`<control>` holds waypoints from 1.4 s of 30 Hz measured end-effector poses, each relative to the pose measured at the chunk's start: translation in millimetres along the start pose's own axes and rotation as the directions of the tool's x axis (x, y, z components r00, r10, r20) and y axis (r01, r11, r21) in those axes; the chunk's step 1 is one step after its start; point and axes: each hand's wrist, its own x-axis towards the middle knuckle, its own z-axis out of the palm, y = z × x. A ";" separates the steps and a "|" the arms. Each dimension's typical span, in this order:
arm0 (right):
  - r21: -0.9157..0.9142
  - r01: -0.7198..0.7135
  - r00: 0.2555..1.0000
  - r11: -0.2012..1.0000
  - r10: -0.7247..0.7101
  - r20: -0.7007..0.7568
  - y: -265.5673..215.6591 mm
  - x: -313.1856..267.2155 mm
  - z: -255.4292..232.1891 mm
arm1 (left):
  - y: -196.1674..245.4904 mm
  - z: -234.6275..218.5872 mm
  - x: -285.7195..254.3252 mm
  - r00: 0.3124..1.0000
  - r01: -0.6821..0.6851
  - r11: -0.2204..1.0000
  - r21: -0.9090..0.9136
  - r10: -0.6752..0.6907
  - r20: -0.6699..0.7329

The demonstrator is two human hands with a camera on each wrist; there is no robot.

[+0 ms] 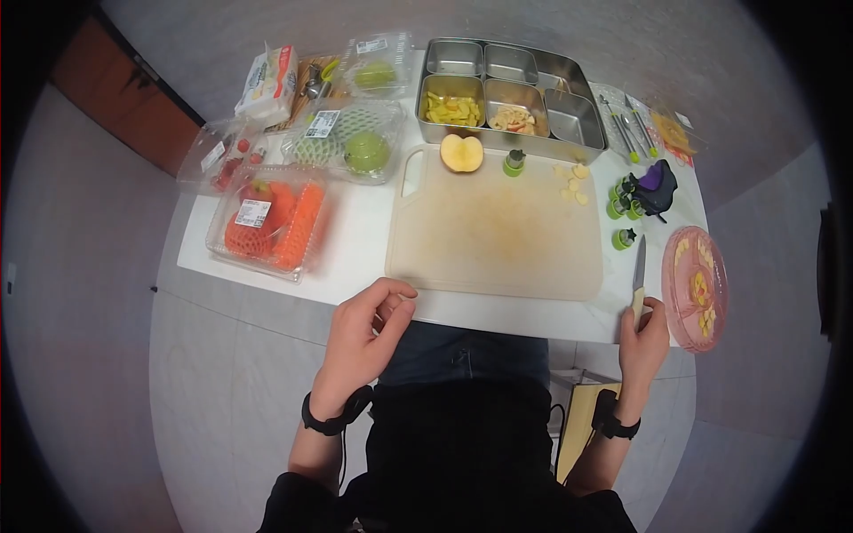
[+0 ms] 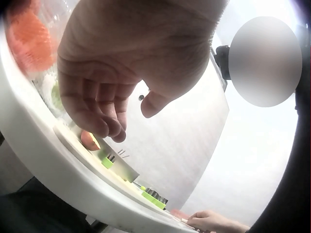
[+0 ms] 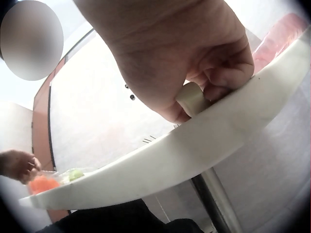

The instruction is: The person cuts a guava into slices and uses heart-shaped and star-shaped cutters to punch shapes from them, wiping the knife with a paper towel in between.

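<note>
My right hand (image 1: pixel 644 346) is at the table's right front edge, its thumb and fingers round the pale handle of a knife (image 1: pixel 639 271). The blade points away from me along the tabletop. In the right wrist view the handle's end (image 3: pixel 192 98) shows between thumb and fingers. Nothing is in my left hand (image 1: pixel 366 327), which hovers by the front left corner of the cutting board (image 1: pixel 498 235), fingers loosely bent. A halved apple (image 1: pixel 461 155), cut face up, lies at the board's far edge, near a green-rimmed cutter (image 1: pixel 514 163) and several small pale cut pieces (image 1: pixel 573 188).
Behind the board stands a steel container (image 1: pixel 511 133) with compartments, two holding chopped fruit. Clear boxes of produce (image 1: pixel 267 226) fill the left side. More cutters (image 1: pixel 625 238), a dark purple item (image 1: pixel 659 188) and a pink plate (image 1: pixel 679 315) with fruit pieces are at right.
</note>
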 end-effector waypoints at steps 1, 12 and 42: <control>-0.009 0.001 1.000 1.000 -0.001 0.002 -1.0 0.6 -0.7 | 1.4 -0.8 -0.4 1.000 0.003 1.000 0.004 -0.003 -0.004; -0.016 -0.010 0.998 1.000 0.011 0.056 3.1 5.3 -3.2 | -2.6 -7.5 1.0 0.998 -0.028 1.000 -0.001 0.028 -0.057; 0.177 0.171 0.985 0.969 -0.175 0.005 -88.1 -8.0 -18.9 | -1.5 -6.3 45.9 0.997 0.008 1.000 0.008 -0.008 0.078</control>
